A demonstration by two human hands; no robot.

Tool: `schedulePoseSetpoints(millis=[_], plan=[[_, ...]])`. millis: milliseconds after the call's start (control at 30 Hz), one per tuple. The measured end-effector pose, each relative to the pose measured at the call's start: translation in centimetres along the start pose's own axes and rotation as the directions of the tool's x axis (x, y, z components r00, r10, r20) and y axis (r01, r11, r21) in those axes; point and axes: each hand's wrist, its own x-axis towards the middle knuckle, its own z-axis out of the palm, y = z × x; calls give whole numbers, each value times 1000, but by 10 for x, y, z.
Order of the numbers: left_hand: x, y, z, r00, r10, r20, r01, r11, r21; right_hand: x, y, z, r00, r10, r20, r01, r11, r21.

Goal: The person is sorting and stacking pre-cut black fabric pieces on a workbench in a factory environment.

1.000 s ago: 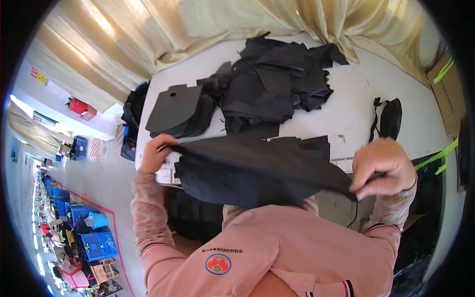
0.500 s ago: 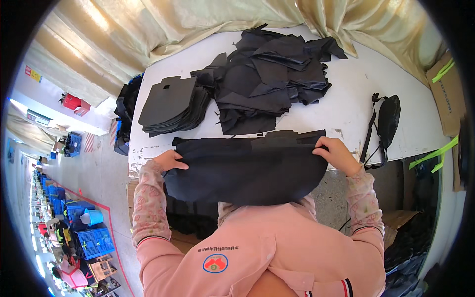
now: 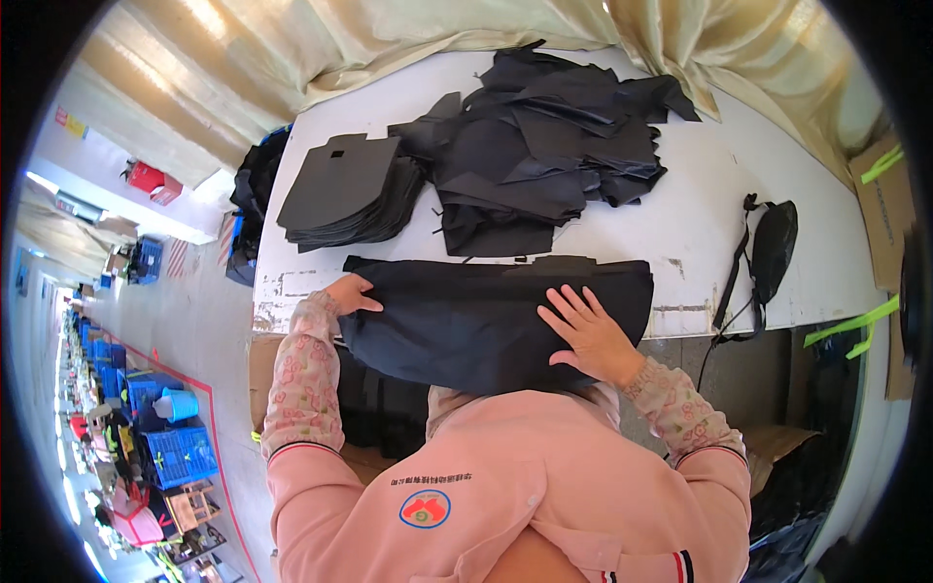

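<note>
A wide piece of black fabric [image 3: 437,321] lies over the near edge of the white table [image 3: 705,233], its lower part hanging toward my lap. My left hand [image 3: 352,294] grips its left edge, with the fingers partly hidden. Flat on the right part of the fabric rests my right hand [image 3: 588,335], its fingers spread. A dark flat panel [image 3: 552,264] with a tab shows at the fabric's far edge.
Beyond the fabric stand a stack of dark cut panels [image 3: 340,189] and a heap of black fabric pieces [image 3: 544,146]. A black pouch with a strap [image 3: 775,251] lies at the right. Beige curtains [image 3: 389,49] hang behind the table; a cardboard box [image 3: 882,209] stands far right.
My right hand has let go of the fabric's upper right corner and moved left and down, flattening onto it. The fabric's right part now lies lower over the table edge.
</note>
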Motion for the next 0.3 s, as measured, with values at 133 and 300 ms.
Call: schedulePoseSetpoints(millis=[133, 300], plan=[[-6, -52, 7, 961, 86, -261, -124, 984, -129, 1, 3, 5, 999, -6, 43, 6, 1000, -5], [-29, -60, -13, 966, -223, -134, 145, 890, -433, 2, 5, 8, 994, 24, 102, -24, 1000, -3]])
